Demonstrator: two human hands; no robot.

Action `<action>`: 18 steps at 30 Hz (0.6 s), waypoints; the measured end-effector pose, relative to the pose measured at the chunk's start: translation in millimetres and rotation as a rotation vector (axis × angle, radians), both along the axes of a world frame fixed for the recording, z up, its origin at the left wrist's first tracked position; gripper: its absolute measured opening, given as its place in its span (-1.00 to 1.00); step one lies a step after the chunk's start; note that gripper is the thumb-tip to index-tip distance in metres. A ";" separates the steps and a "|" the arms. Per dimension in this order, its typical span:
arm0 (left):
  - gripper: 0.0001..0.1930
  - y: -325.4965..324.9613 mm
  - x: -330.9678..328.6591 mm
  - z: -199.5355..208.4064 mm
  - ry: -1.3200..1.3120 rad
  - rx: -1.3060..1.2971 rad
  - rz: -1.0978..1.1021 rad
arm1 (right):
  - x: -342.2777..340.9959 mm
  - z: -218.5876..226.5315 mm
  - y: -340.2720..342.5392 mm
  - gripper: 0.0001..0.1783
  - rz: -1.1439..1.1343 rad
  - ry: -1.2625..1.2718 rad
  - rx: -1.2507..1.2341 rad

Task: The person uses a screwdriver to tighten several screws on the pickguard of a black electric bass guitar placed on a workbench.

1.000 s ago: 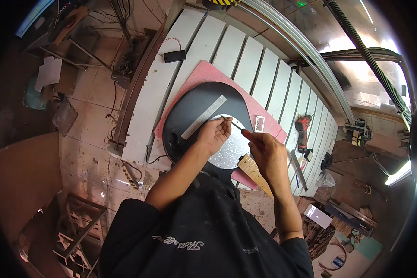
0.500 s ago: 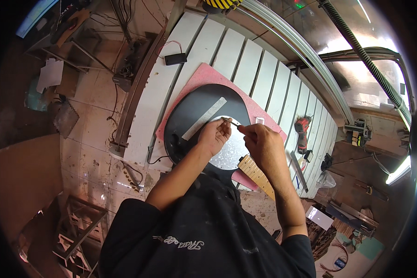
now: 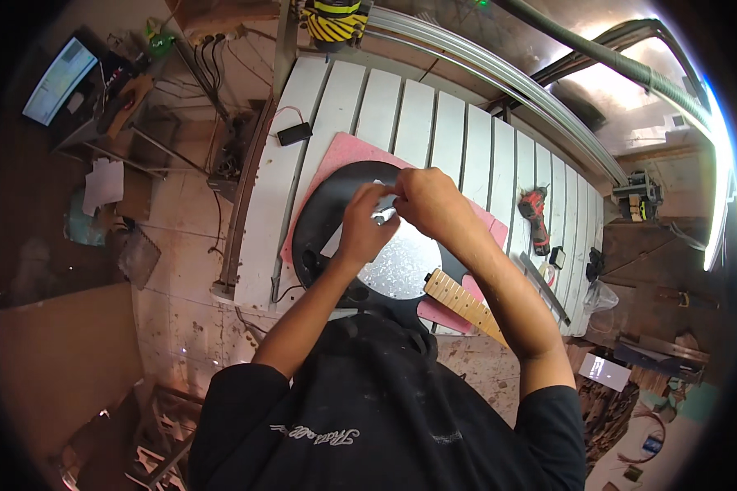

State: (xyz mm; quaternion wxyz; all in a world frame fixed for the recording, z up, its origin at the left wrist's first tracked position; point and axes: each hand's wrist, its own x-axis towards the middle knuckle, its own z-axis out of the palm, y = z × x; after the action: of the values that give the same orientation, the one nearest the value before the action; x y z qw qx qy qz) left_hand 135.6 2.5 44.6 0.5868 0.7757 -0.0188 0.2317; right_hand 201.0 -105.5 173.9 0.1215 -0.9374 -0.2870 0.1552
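A black electric guitar body (image 3: 323,217) with a silvery speckled pickguard (image 3: 401,266) lies on a pink mat (image 3: 344,151). Its pale wooden neck (image 3: 463,303) points toward the lower right. Above the body my left hand (image 3: 367,229) and my right hand (image 3: 430,196) meet, and both pinch a small silver piece (image 3: 382,215) between their fingertips. A light grey flat strip (image 3: 332,243) rests on the body and is mostly hidden under my left hand.
The mat lies on a white slatted table (image 3: 401,114). A small black box with a wire (image 3: 293,132) sits at its left edge, and a red power drill (image 3: 536,217) and small tools lie to the right. A monitor (image 3: 57,78) stands on a cluttered desk at far left.
Both hands have drawn closer together over the guitar body. The right hand has come in from the right until its fingertips meet the left hand's on the small silver piece.
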 end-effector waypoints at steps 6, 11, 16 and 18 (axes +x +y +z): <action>-0.73 14.9 18.3 15.1 0.202 -0.135 -0.278 | -12.1 11.8 7.3 -0.66 -0.086 -0.112 0.065; -0.74 21.9 16.0 17.3 0.274 -0.133 -0.378 | -19.5 18.9 -1.9 -0.79 0.129 -0.285 0.103; -0.79 22.9 9.2 1.6 0.203 -0.068 -0.301 | -26.8 14.6 13.5 -0.82 0.026 -0.370 -0.046; -0.81 22.8 10.2 -2.2 0.238 -0.065 -0.290 | -23.6 18.7 14.8 -0.79 0.038 -0.305 -0.039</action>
State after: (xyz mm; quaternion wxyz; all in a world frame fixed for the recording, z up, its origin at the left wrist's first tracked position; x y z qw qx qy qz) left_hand 145.9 25.4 42.4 0.6369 0.7674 -0.0534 0.0519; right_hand 177.4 -90.7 192.6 0.0552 -0.9467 -0.3168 0.0189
